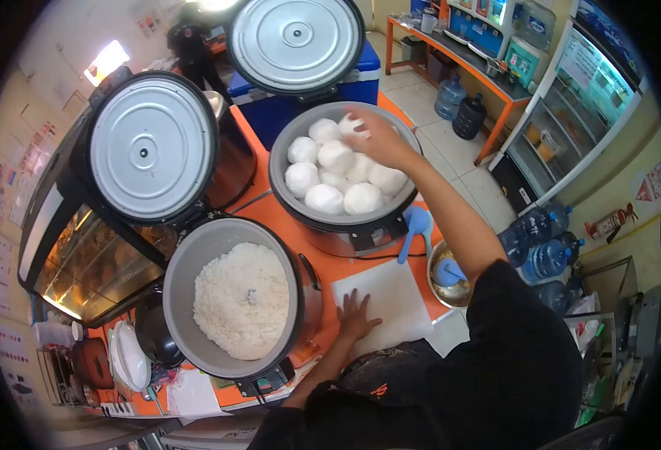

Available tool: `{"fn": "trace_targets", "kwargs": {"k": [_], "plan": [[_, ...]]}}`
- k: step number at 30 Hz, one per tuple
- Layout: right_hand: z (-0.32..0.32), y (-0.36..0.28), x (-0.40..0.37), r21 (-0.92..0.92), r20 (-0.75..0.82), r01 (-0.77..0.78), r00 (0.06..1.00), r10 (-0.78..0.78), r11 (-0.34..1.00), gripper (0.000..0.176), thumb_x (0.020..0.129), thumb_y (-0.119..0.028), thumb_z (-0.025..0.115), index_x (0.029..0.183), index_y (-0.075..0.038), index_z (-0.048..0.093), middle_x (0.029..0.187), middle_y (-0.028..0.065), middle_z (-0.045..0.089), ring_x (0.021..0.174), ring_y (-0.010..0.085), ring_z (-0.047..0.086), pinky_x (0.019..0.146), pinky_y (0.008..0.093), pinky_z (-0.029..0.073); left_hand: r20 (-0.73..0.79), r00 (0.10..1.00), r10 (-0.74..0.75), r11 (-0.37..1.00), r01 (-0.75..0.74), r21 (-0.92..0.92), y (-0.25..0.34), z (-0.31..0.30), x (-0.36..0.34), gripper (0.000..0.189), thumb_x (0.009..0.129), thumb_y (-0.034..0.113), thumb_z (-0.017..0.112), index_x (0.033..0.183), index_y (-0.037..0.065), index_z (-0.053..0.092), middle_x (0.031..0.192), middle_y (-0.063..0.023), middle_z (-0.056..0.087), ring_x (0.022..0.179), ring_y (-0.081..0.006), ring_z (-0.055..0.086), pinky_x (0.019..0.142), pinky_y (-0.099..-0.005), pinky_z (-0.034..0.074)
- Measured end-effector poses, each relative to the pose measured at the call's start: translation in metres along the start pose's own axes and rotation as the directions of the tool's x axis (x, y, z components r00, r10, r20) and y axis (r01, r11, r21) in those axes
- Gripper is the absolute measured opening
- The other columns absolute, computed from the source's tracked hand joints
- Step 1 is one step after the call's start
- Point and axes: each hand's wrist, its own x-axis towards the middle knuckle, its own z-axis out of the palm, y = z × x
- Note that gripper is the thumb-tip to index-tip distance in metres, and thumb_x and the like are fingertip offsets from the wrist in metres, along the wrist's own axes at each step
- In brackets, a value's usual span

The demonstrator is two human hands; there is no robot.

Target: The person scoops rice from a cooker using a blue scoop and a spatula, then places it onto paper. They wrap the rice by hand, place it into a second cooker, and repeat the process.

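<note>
Right hand [379, 139] curled its fingers over a round rice ball [348, 124], no long axis, at the pot's [284, 187] one o'clock. Left hand [357, 315] lay spread on white paper [398, 300].

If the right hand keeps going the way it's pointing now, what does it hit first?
The white ball at its fingertips, on the far side of the cooker pot. The right hand seems to be touching it, though depth is unclear.

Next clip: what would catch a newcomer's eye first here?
Two big open cookers stand on the orange counter. The far cooker is piled with white rice balls, the right hand on the top ones; the near cooker holds loose cooked rice. The left hand lies flat on a white sheet.
</note>
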Motion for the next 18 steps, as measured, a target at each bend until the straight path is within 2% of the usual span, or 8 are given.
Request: {"fn": "trace_targets", "kwargs": {"k": [2, 3, 6, 8, 11, 14, 17, 18], "plan": [[-0.033, -0.027, -0.045, 0.315, -0.403, 0.033, 0.91, 0.103, 0.949, 0.036, 0.098, -0.024, 0.064, 0.125, -0.002, 0.058, 0.104, 0.0084, 0.065, 0.09, 0.0141, 0.064, 0.074, 0.0287, 0.052, 0.04, 0.999, -0.012, 0.999, 0.01, 0.042, 0.0, 0.008, 0.003, 0.095, 0.078, 0.054, 0.078, 0.156, 0.023, 0.033, 0.167, -0.0157, 0.007, 0.154, -0.041, 0.004, 0.116, -0.0694, 0.015], [-0.038, -0.022, -0.074, 0.427, -0.554, -0.005, 0.789, 0.265, 0.904, 0.027, 0.1, -0.025, 0.061, 0.117, -0.004, 0.058, 0.095, 0.0044, 0.062, 0.081, 0.0113, 0.06, 0.068, 0.0266, 0.049, 0.047, 0.999, -0.02, 0.998, 0.017, 0.061, 0.0, 0.01, 0.002, 0.095, 0.078, 0.053, 0.078, 0.156, 0.022, 0.033, 0.167, -0.0157, 0.007, 0.154, -0.0409, 0.004, 0.116, -0.069, 0.016], [-0.009, 0.025, -0.167, 0.637, -0.666, -0.121, 0.412, 0.622, 0.762, 0.016, 0.104, -0.022, 0.052, 0.099, -0.007, 0.054, 0.078, -0.0003, 0.052, 0.065, 0.009, 0.05, 0.059, 0.0249, 0.044, 0.051, 0.997, -0.061, 0.998, 0.06, 0.019, 0.006, 0.005, 0.003, 0.09, 0.081, 0.049, 0.077, 0.155, 0.019, 0.036, 0.168, -0.0162, 0.005, 0.154, -0.0411, 0.002, 0.117, -0.0679, 0.015], [0.047, 0.1, -0.23, 0.628, -0.561, -0.367, 0.398, 0.726, 0.686, 0.022, 0.098, -0.014, 0.058, 0.115, -0.003, 0.051, 0.09, 0.0071, 0.056, 0.077, 0.017, 0.055, 0.069, 0.0298, 0.045, 0.01, 0.997, -0.075, 0.996, 0.075, -0.056, -0.001, 0.019, 0.008, 0.087, 0.083, 0.048, 0.076, 0.154, 0.017, 0.038, 0.168, -0.0169, 0.004, 0.154, -0.041, 0.001, 0.117, -0.068, 0.014], [0.113, 0.162, -0.269, 0.271, -0.518, -0.759, 0.403, 0.754, 0.592, 0.051, 0.089, -0.007, 0.065, 0.134, 0.002, 0.043, 0.117, 0.0249, 0.061, 0.109, 0.0386, 0.062, 0.098, 0.0444, 0.046, -0.145, 0.989, 0.032, 0.984, -0.057, -0.171, 0.01, 0.003, 0.003, 0.071, 0.085, 0.036, 0.076, 0.145, 0.011, 0.049, 0.163, -0.0198, 0.017, 0.15, -0.0446, 0.016, 0.117, -0.0572, 0.026], [0.157, 0.217, -0.283, -0.027, -0.675, -0.845, 0.41, 0.614, 0.534, 0.065, 0.084, -0.009, 0.071, 0.139, 0.001, 0.037, 0.107, 0.0188, 0.065, 0.096, 0.0286, 0.066, 0.087, 0.0408, 0.052, -0.262, 0.958, 0.113, 0.944, -0.186, -0.273, 0.023, -0.024, -0.007, 0.054, 0.088, 0.027, 0.075, 0.135, 0.009, 0.057, 0.154, -0.0211, 0.033, 0.14, -0.041, 0.037, 0.111, -0.0492, 0.039], [0.163, 0.233, -0.287, -0.032, -0.641, -0.885, 0.375, 0.67, 0.465, 0.07, 0.084, -0.009, 0.072, 0.142, 0.001, 0.035, 0.114, 0.0198, 0.066, 0.103, 0.0295, 0.067, 0.089, 0.0397, 0.052, -0.215, 0.975, 0.053, 0.861, -0.154, -0.485, 0.043, -0.064, -0.037, 0.041, 0.092, 0.022, 0.073, 0.129, 0.008, 0.061, 0.141, -0.0206, 0.05, 0.125, -0.0343, 0.056, 0.1, -0.0434, 0.049], [0.155, 0.226, -0.284, 0.162, -0.608, -0.835, 0.335, 0.719, 0.526, 0.066, 0.086, -0.009, 0.069, 0.142, 0.001, 0.035, 0.114, 0.0192, 0.065, 0.105, 0.0296, 0.067, 0.089, 0.0399, 0.052, -0.176, 0.984, 0.02, 0.812, -0.119, -0.571, 0.049, -0.076, -0.049, 0.038, 0.093, 0.021, 0.072, 0.128, 0.008, 0.062, 0.136, -0.0201, 0.055, 0.119, -0.0319, 0.061, 0.096, -0.0418, 0.052]]}}
